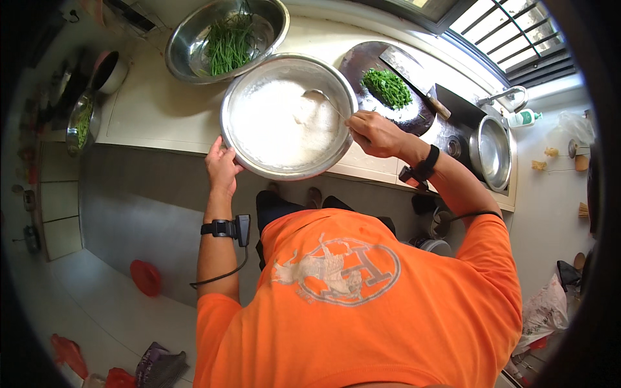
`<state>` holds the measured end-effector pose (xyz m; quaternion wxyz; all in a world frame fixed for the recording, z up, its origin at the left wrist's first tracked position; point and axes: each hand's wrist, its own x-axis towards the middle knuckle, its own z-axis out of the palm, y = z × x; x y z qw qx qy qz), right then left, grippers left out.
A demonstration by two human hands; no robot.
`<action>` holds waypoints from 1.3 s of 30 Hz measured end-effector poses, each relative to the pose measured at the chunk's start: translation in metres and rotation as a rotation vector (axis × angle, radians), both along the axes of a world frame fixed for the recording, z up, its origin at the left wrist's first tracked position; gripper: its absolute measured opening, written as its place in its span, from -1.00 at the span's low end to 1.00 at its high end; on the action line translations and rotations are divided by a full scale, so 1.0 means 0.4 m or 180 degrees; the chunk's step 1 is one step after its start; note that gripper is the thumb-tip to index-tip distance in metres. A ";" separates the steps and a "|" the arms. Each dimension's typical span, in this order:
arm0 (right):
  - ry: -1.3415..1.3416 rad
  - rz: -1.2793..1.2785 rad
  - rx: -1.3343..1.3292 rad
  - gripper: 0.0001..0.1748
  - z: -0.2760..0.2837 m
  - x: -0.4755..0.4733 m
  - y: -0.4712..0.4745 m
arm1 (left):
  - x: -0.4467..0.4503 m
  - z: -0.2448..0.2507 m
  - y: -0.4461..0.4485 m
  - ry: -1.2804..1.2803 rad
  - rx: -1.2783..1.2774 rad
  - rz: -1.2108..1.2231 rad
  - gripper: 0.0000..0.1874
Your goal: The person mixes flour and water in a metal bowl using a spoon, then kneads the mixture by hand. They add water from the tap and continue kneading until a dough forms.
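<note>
A wide metal basin [226, 121] stands at the counter's front edge in front of me, with a white, flour-like mass [271, 123] in it. My left hand [222, 165] grips the basin's rim at its lower left, thumb on top. In my right hand [372, 132], over the basin's right rim, is the thin handle of a metal spoon [318, 93]. The spoon's bowl dips into the white mass, where the surface is disturbed; glare washes out the left part of the contents.
Behind the basin, a second metal basin [177, 63] holds long green stalks [228, 46]. To the right, a round cutting board [351, 60] carries chopped greens [386, 88] and a cleaver [405, 65]. Farther right are a metal bowl [495, 153], a faucet [502, 95] and a pump bottle [524, 118].
</note>
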<state>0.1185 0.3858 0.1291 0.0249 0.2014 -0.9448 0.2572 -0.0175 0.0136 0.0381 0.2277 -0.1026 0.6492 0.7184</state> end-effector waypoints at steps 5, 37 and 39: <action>-0.0372 -0.0516 -0.1059 -0.84 0.055 0.084 -0.048 | 0.006 0.016 0.013 0.0022 -0.0036 0.0118 -0.37; -0.1174 -0.2337 -0.2723 -0.74 0.002 -0.049 -0.132 | 0.029 -0.024 0.022 0.0178 -0.0196 0.0269 -0.41; -0.0923 -0.2553 -0.2905 -0.74 -0.031 -0.065 -0.168 | 0.031 -0.027 0.025 0.0229 -0.0209 0.0269 -0.42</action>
